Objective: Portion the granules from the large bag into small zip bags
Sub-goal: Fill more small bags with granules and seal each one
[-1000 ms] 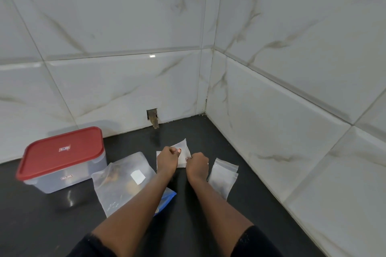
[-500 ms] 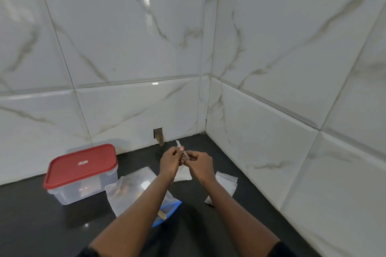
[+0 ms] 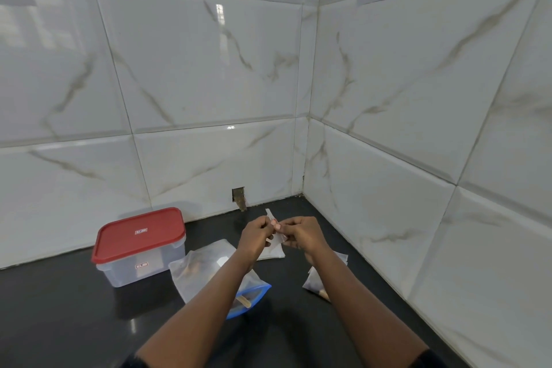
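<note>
1. I judge I am opening a small zip bag [image 3: 276, 237] to take a portion; next its mouth must be spread apart.
2. My left hand [image 3: 255, 233] and right hand [image 3: 301, 233] each pinch the bag's top, fingers closed narrow, above the counter [image 3: 74, 323].
3. The large bag [image 3: 203, 266] lies under my left forearm, beside the red-lidded box [image 3: 139, 245].

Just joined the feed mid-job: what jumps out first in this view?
Both hands, left hand and right hand, meet at centre, pinching a small clear plastic zip bag above the black countertop. At left stands a clear plastic box with a red lid; beside it lies the large translucent bag with a blue zip edge.
</note>
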### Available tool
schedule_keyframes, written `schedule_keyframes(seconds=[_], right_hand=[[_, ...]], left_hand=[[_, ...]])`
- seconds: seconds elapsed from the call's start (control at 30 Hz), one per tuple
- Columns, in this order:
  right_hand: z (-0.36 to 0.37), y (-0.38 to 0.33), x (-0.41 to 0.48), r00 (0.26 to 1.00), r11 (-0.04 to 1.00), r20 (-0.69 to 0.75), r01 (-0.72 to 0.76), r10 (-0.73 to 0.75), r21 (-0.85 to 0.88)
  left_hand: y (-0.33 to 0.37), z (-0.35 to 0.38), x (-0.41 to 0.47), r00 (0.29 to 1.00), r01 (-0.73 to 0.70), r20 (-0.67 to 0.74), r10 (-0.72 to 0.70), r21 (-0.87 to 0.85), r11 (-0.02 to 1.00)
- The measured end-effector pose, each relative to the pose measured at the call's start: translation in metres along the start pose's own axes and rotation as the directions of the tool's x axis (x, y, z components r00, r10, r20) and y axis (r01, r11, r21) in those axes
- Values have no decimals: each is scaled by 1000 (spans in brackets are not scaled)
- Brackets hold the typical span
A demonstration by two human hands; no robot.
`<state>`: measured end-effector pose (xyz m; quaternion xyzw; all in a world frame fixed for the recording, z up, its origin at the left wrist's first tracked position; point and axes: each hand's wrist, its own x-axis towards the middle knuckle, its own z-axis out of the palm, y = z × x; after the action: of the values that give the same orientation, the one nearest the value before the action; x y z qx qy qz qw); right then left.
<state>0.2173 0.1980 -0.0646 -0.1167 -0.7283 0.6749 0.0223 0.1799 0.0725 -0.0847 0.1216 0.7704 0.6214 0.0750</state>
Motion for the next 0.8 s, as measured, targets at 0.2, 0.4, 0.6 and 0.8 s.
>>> schedule_keyframes(seconds=[0.2, 0.4, 0.6, 0.8], right_hand=[[-1, -7, -2, 1000, 983, 8, -4, 5, -184], [7, -5, -5, 997, 936, -61, 13, -37, -351], [9, -6, -5, 985, 893, -152, 2, -79, -451], [8, -6, -10, 942, 685, -25, 225, -335, -693]], left_hand=[[2, -6, -8, 1000, 2, 29, -3, 43, 999], [2, -5, -10, 999, -23, -28, 28, 169, 985], [1, -5, -9, 999, 6, -45, 4, 208, 978], [1, -6, -10, 999, -11, -34, 20, 255, 967]])
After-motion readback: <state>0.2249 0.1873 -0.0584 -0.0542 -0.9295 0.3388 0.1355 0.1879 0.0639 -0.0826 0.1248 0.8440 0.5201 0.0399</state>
